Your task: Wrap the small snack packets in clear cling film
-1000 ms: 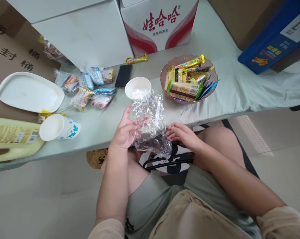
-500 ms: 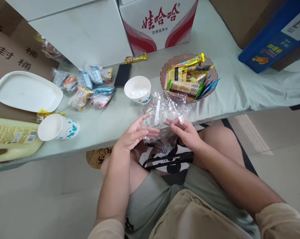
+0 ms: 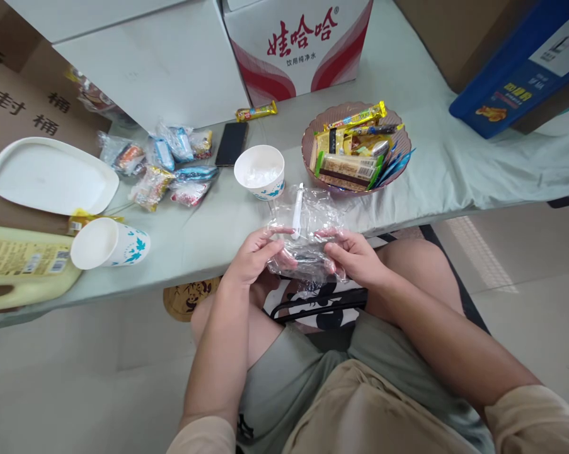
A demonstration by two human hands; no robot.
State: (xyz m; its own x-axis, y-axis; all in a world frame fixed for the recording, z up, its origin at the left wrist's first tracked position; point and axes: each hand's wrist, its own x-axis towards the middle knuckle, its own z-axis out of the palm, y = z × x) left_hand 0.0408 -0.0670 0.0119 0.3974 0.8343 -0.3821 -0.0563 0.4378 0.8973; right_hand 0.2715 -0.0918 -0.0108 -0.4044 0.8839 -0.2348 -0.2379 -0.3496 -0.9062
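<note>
A clear, crinkled plastic bag [image 3: 307,257] is held at the table's front edge between my two hands. My left hand [image 3: 254,257] grips its left side with thumb and fingers. On the right side, my right hand [image 3: 356,253] pinches the film the same way. Just beyond my fingers lies a slim white tool [image 3: 298,214], perhaps a small cutter; part of the bag's film spreads around it. A white paper cup [image 3: 269,189] with blue leaf prints stands behind my left hand, clear film inside it.
Behind the bag sits a pink scalloped bowl [image 3: 309,154] of wrapped snacks. A black phone [image 3: 232,144], several small packets [image 3: 152,186], a second paper cup [image 3: 132,244] and a white tray [image 3: 52,180] are to the left. White boxes [image 3: 303,57] stand at the back.
My fingers have closed onto the bag's sides from a looser, more spread pose. The film has drawn toward me, away from the bowl, and lies lower and flatter.
</note>
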